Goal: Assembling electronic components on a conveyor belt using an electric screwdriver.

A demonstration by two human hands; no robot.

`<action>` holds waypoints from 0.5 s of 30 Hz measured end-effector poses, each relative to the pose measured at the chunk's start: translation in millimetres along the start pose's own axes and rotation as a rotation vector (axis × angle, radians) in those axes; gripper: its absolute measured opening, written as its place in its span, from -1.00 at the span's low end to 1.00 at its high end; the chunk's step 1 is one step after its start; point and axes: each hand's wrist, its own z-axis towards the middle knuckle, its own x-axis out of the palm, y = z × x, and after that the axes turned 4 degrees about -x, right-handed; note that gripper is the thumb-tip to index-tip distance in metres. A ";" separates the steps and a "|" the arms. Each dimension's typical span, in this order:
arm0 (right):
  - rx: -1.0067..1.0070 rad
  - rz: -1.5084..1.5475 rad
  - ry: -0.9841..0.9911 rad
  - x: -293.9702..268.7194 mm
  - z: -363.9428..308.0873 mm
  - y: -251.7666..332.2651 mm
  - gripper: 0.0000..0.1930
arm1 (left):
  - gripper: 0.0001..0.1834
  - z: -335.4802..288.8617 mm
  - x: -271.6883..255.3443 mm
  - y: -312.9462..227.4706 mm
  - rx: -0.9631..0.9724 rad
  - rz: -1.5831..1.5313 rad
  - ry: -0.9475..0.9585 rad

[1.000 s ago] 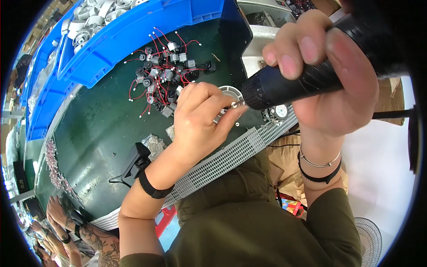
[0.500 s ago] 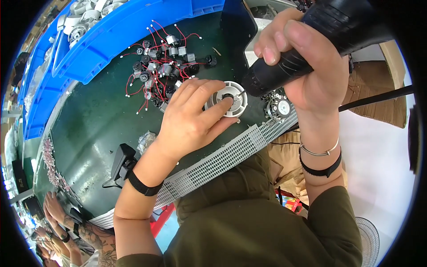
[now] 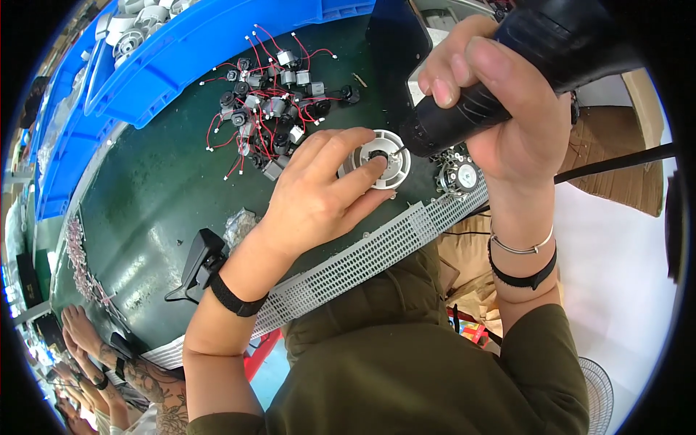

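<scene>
Head view: the green bench [image 3: 145, 203] carries the work, its near edge lined by a perforated strip [image 3: 348, 254]. Along the far edge stands a blue bin [image 3: 217, 43], probably set there to keep the pale parts heaped in it within reach. The right hand [image 3: 518, 123] has its grip clenched around a black power screwdriver [image 3: 558, 43], slanted down and leftward, seemingly so that the nose meets the work while the wrist stays aside. A loose pile of small motors [image 3: 275, 107] with red leads lies toward the far edge, beyond the left hand [image 3: 315, 185]. That hand grasps a white round part [image 3: 395, 167] near the near edge, fingers over its rim and middle, likely to stop it turning under the driver; whether it rests fully on the bench I cannot tell. Right of it, by the perforated strip, sits a round-faced assembly [image 3: 458, 176]. Thinnest of all, the driver's bit [image 3: 399, 151] points into the white part.

Against one second ago, the left fingertips no longer pinch beside the bit but spread across the white part, whose open face now shows. Since half a second ago, the hands' arrangement is nearly unchanged.
</scene>
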 end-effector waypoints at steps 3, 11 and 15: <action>0.022 0.003 0.000 0.8 1.1 -0.7 -0.88 | -0.60 -0.8 1.1 2.0 0.001 -0.014 -0.003; -0.062 -0.081 0.039 4.0 3.7 -4.9 -0.92 | -0.61 0.7 1.6 3.6 -0.004 -0.031 -0.002; -0.096 -0.093 0.034 8.4 2.2 -9.5 -0.66 | -0.64 -0.3 3.2 6.9 -0.011 -0.045 0.007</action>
